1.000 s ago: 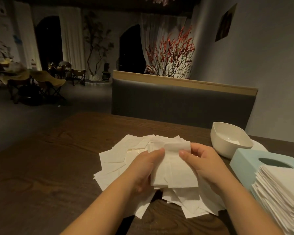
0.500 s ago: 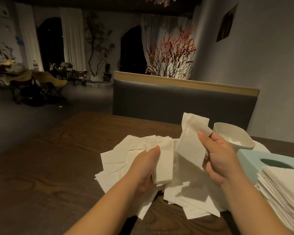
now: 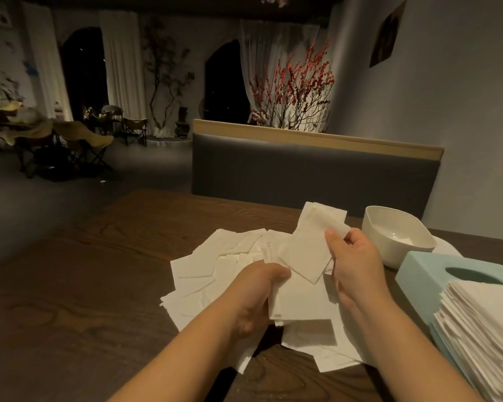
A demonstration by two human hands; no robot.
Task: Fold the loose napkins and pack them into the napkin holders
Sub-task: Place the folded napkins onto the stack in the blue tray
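The napkin pinched in the right hand is thin, soft paper, feather-light and limp, so it will likely droop and crease wherever it is unsupported; holding it near an edge or corner, as here, seems the sensible grip. It is white, roughly rectangular, tilted, and lifted just above the loose pile spread across the dark wooden counter. The left hand grips a folded napkin (perhaps several stacked; I cannot tell) over the same pile. A pale blue holder and a white bowl-shaped holder sit to the right, beside a neat folded stack.
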